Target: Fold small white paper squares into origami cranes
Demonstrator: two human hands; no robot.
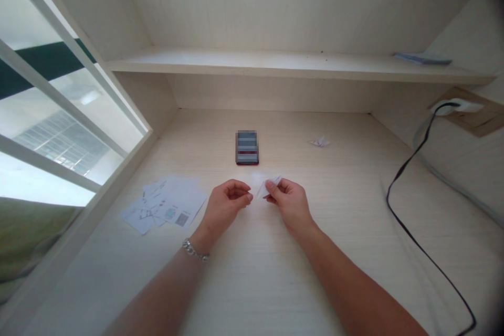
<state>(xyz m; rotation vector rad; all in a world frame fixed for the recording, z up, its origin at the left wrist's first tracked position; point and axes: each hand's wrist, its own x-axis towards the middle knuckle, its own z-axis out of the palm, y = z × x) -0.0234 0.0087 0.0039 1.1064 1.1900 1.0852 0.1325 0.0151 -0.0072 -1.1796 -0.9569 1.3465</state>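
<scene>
The right hand (287, 205) is set in a narrow pinch, with thumb and fingers gripping a small folded piece of white paper (271, 187). The left hand (228, 205) is curled almost shut just beside that paper, with no held item visible, and a chain bracelet (195, 250) circles its wrist. Both hands are over a pale wood-grain desk (255, 278). Left of the left hand lies a loose spread of printed paper sheets (167, 205). Ahead of the hands, a pixelated smartphone (247, 147) lies flat. Ahead of the right hand sits a small folded paper figure (319, 142). Right of the right hand, a black cable (407, 205) crosses the desk and rises to a white plug (457, 107) on the wall. Above the hands, a built-in shelf (275, 63) carries a flat booklet (423, 58). A white-barred window (59, 115) stands left of the left hand.
</scene>
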